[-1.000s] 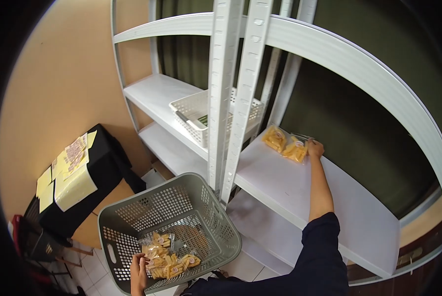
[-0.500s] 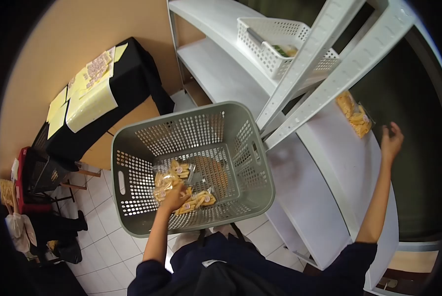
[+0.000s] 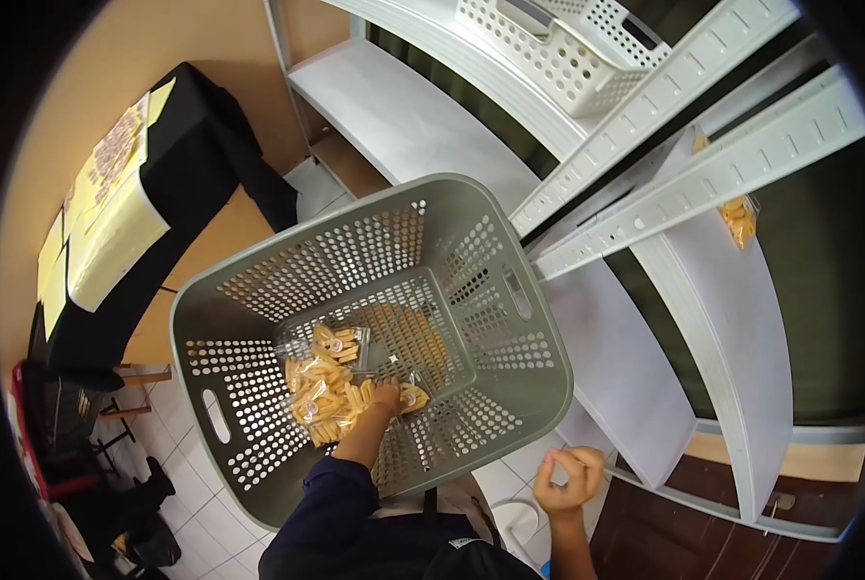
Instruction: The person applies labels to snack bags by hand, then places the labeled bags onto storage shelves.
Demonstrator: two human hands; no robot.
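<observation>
A large grey-green plastic basket (image 3: 539,387) with perforated walls fills the middle of the head view. Inside, several clear packets of yellow snack sticks (image 3: 321,387) lie in a pile on its left side. My left hand (image 3: 386,394) reaches down into the basket, its fingers closed on a packet of snack sticks (image 3: 413,397) at the pile's right edge; the fingertips are partly hidden. Outside the basket's lower right corner is my right hand (image 3: 570,478), raised with its fingers curled in toward the thumb and nothing visible in it.
Right of the basket stands a metal shelf unit (image 3: 722,329) with slotted uprights (image 3: 664,217). It bears a white perforated basket (image 3: 548,58) and orange snack packets (image 3: 739,222). At left, a table with black cloth (image 3: 205,126) holds yellow sheets (image 3: 114,251).
My right hand has drawn back from beside the shelf packets toward my body, its fingers curling. My left hand has shifted right within the pile. The view has turned and moved closer to the basket.
</observation>
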